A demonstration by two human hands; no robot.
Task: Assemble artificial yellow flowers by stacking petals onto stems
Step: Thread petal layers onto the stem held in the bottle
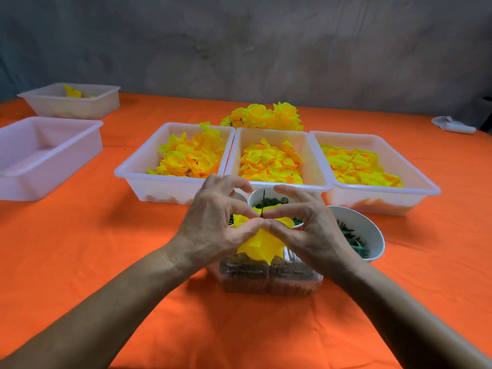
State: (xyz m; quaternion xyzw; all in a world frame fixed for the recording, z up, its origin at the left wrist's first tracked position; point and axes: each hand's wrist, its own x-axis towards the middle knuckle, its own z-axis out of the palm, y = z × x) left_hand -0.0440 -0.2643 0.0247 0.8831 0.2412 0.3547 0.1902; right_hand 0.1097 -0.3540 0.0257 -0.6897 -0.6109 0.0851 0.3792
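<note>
nearest the camera, two bare forearms reach in from the bottom corners over the orange tablecloth (106,230). the left hand (213,230) and the right hand (306,230) meet at the middle, thumbs and forefingers curled and pinching a yellow flower (259,243) between them, their tips touching at its centre. a thin dark stem (263,203) stands upright out of the flower just where the fingertips meet. the petals spread below and beside the hands, over a clear plastic container (269,278) with dark contents that sits on the cloth right under them. just behind the hands are white cups: one (269,198) holding small dark green pieces, and another (364,230) to the right with green parts in it. beyond these, three white trays stand side by side, touching: the left tray (149,166), the middle tray (314,161) and the right tray (399,198), each filled with loose yellow petals. behind the trays lies a heap of finished yellow flowers (266,115). far left are a white tub (66,155) and, further back, another tub (80,105) with a bit of yellow inside.
</note>
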